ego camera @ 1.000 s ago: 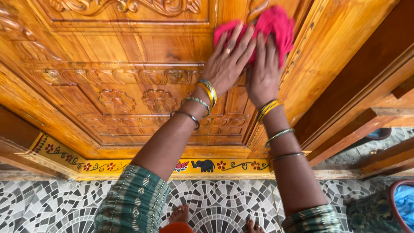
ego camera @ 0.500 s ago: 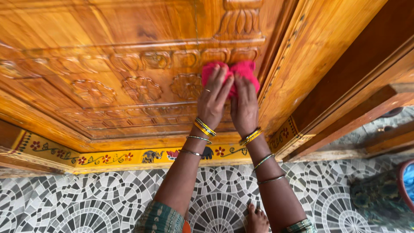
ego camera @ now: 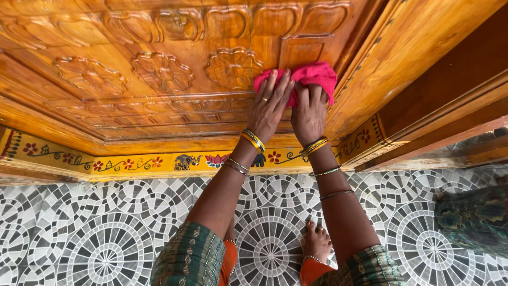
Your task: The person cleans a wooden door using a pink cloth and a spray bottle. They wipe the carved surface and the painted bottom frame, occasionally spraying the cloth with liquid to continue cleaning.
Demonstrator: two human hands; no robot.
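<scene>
A pink cloth (ego camera: pixel 312 76) is pressed flat against the lower right part of a carved wooden door (ego camera: pixel 159 69). My left hand (ego camera: pixel 271 106) lies on the cloth's left half with fingers spread, a ring on one finger. Beside it, my right hand (ego camera: pixel 309 112) presses the cloth's right half. Both wrists carry yellow and green bangles. The cloth sits just right of a carved flower, near the door's right frame (ego camera: pixel 391 58).
A yellow painted threshold (ego camera: pixel 159 161) with flowers and an elephant runs under the door. The floor (ego camera: pixel 95 228) is grey and white mosaic tile. My bare feet (ego camera: pixel 316 241) stand on it. A dark patterned fabric (ego camera: pixel 471 217) lies at the right.
Both hands and the pink cloth have come down the door, from the upper panel to the lower carved band. The view has tilted down, showing more floor.
</scene>
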